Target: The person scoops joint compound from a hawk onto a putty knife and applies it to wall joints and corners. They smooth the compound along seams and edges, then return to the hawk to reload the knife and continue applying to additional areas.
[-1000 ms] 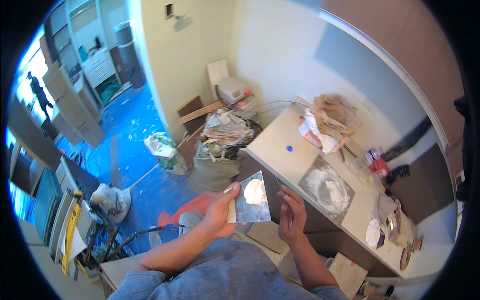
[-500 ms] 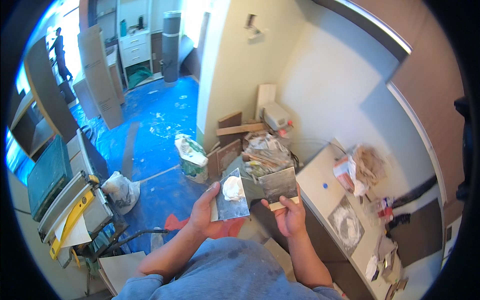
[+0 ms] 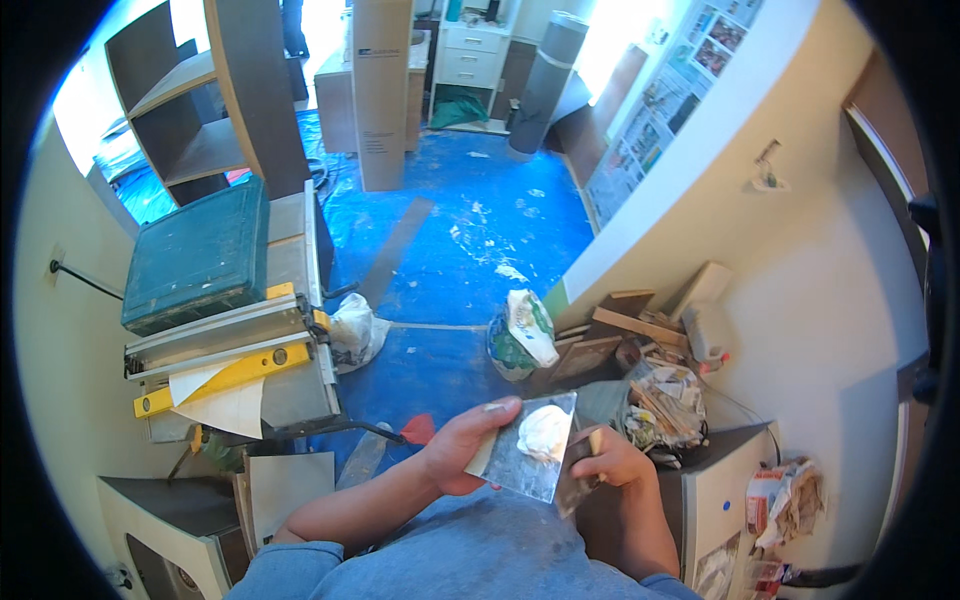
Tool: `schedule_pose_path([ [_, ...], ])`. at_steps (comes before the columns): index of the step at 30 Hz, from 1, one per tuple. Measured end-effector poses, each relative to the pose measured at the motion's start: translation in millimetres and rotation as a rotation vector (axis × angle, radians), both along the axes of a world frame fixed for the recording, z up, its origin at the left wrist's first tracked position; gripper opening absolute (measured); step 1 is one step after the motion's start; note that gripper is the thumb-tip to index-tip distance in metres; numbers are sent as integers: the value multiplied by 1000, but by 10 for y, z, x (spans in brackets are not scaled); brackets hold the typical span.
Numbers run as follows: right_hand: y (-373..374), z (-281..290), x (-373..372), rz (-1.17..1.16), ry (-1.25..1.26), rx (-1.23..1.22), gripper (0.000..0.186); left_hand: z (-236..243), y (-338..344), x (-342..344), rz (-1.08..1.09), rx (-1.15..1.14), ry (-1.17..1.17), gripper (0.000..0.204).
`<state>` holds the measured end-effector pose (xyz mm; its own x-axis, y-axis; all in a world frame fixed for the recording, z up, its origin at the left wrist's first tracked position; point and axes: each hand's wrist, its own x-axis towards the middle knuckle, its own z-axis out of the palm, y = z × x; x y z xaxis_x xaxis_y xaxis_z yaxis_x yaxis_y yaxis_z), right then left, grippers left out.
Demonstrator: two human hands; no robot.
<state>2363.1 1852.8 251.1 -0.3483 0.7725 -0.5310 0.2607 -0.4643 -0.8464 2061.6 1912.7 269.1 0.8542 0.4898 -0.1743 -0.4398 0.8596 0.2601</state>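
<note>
My left hand is closed on the edge of a square metal scraper, held flat in front of my chest with the thumb on top. A lump of white paste sits on that blade. Just right of it, my right hand grips a second metal scraper by its pale back edge. This second blade is tilted steeply, and the first partly hides it. Whether the two blades touch, I cannot tell.
Blue sheeting with white smears covers the floor ahead. On the left, a green case and yellow spirit level lie on a bench saw. A white-and-green sack stands ahead, with wood scraps and a debris bag to its right.
My view has swung left. My right hand has brought its scraper in beside the left one and turned it from nearly flat to steep. The white paste remains on the left blade.
</note>
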Motion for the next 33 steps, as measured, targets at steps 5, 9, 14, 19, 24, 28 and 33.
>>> schedule_pose_path([
  [5,713,-25,-195,-794,601,-44,36,23,379,-369,310,6,79,41],
  [9,1489,-143,-397,-815,736,23,31,9,716,-469,451,34,-8,45],
  [14,2403,-322,-771,-581,743,146,42,-129,1341,-500,566,90,136,45],
  [19,3513,-377,-1003,-369,781,121,44,-319,2341,-274,644,84,319,40],
  [24,4937,-224,-1116,-206,686,124,43,-16,3662,-129,649,169,358,41],
  [28,5943,-159,-1189,-74,635,86,39,50,4554,-88,788,296,403,39],
  [33,6858,-4,-1401,-41,754,53,38,122,5406,-139,875,288,418,37],
])
